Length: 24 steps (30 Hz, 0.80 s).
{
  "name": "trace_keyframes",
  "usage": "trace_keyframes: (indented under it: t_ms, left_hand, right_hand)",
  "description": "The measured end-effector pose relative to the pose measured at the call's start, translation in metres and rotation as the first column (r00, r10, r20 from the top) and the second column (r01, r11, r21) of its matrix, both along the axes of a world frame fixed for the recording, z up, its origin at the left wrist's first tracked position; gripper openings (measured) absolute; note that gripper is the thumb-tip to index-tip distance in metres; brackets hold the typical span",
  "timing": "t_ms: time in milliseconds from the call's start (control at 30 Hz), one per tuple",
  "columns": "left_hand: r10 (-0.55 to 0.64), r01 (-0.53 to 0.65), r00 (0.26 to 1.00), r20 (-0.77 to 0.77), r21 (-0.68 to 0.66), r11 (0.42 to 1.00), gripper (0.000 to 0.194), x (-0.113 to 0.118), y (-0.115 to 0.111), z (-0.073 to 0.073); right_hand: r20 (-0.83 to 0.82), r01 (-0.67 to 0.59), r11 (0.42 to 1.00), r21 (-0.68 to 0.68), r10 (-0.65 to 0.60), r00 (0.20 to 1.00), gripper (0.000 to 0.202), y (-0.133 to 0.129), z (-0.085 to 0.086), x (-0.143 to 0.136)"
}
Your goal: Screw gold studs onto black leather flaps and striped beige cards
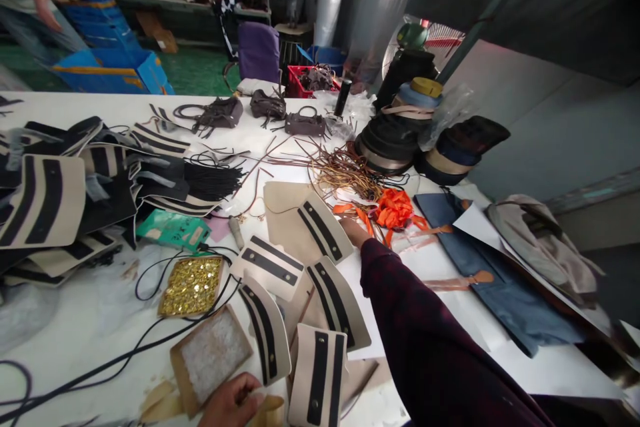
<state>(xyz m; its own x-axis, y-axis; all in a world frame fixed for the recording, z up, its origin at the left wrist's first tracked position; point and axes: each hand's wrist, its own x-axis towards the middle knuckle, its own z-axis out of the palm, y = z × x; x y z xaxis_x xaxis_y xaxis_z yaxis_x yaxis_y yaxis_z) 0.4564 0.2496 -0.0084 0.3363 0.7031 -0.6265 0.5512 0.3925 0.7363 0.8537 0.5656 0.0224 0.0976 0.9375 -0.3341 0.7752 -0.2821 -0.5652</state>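
- Striped beige panel (323, 230): in the head view it sits over a plain beige piece (283, 207) on the white worktop (120, 107), its right edge at your right hand (356, 232).
- Your right grip is partly hidden by that edge; you cannot tell whether it is clamped on the panel.
- Four more striped panels (319, 377) spread out nearer you, each with two dark bands and small metal studs.
- Your left hand (231, 403) is low in the view, thumb and fingertips close together; what they hold, if anything, cannot be told. Just beside them is a yellowish scrap (270, 410).
- Near your left hand stands a brown-edged tray (181, 373) of whitish contents, with gold-coloured pieces (191, 285) beyond it.
- Past your right hand you have orange ribbon (395, 208) and brown cords (350, 173); a blue fabric piece (493, 280) lies to its right.
- Dark little bags (305, 122) stand at the far side; another person (30, 7) is at upper left.
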Motion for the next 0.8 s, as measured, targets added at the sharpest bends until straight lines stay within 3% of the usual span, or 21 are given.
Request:
trace_keyframes:
  t_ms: [100, 167, 233, 333, 433, 533, 667, 800]
  left_hand:
    - [0.024, -0.023, 0.999, 0.033, -0.029, 0.999, 0.039, -0.005, -0.002, -0.002]
    - [0.036, -0.033, 0.998, 0.054, -0.048, 0.998, 0.037, -0.008, -0.004, -0.001]
    - [0.053, -0.049, 0.996, 0.075, -0.056, 0.997, 0.034, -0.008, -0.005, 0.004]
    - [0.101, -0.098, 0.991, 0.086, -0.041, 0.994, 0.032, -0.003, -0.003, 0.024]
    - [0.113, -0.116, 0.992, 0.061, 0.038, 0.993, 0.036, 0.002, 0.001, 0.051]
    - [0.148, -0.146, 0.989, -0.006, 0.119, 0.982, 0.035, 0.005, 0.003, 0.071]
    - [0.239, -0.241, 0.971, 0.032, 0.154, 0.958, 0.036, 0.005, -0.006, 0.081]
    - [0.274, -0.29, 0.955, 0.115, 0.149, 0.945, 0.04, 0.004, -0.02, 0.087]
  right_hand:
    - [0.061, 0.142, 0.99, -0.017, -0.14, 0.988, 0.022, -0.011, -0.007, 0.003]
    - [0.087, 0.239, 0.97, 0.03, -0.241, 0.967, 0.031, -0.02, -0.003, 0.009]
    - [0.083, 0.312, 0.945, 0.094, -0.32, 0.944, 0.037, -0.03, 0.01, 0.015]
    - [0.029, 0.349, 0.915, 0.205, -0.362, 0.932, 0.042, -0.053, 0.043, 0.013]
    - [-0.133, 0.305, 0.9, 0.311, -0.277, 0.952, 0.044, -0.101, 0.075, -0.016]
    - [-0.444, 0.207, 0.921, 0.329, -0.043, 0.895, 0.039, -0.177, 0.094, -0.071]
    - [-0.507, -0.055, 0.966, 0.253, 0.18, 0.843, 0.019, -0.276, 0.092, -0.144]
    - [-0.463, -0.137, 0.973, 0.184, 0.209, 0.861, 0.019, -0.322, 0.078, -0.18]
